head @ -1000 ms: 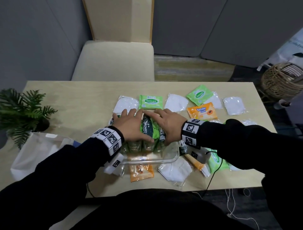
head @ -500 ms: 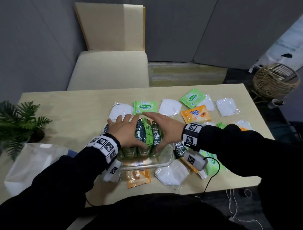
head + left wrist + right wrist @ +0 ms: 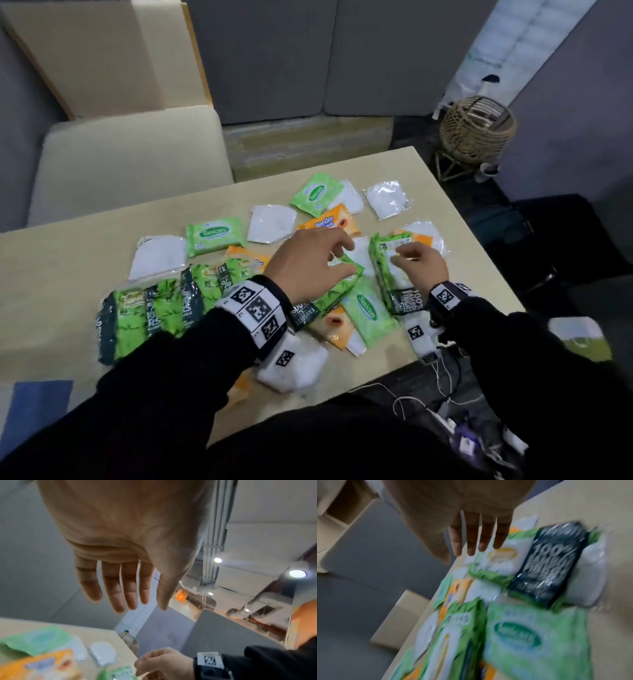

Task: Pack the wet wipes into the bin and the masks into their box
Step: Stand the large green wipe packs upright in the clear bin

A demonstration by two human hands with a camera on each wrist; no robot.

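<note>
Your left hand [image 3: 308, 260] hovers mid-frame over a green wet-wipe pack [image 3: 337, 291], its grip loose, fingers spread and holding nothing. Your right hand [image 3: 419, 262] sits just right of it above another green pack [image 3: 394, 270], grip relaxed and empty too. Bagged masks [image 3: 272, 224] lie scattered across the worktop [image 3: 68, 260], with more packs lined up lower left.

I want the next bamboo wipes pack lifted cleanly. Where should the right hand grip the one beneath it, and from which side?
Judging by the head view, grip the bamboo wipes pack across its two long edges, coming from above. It lies flat and label-up under the right hand, which hovers open; the long sides look free, while its dark end overlaps other packs.
</note>
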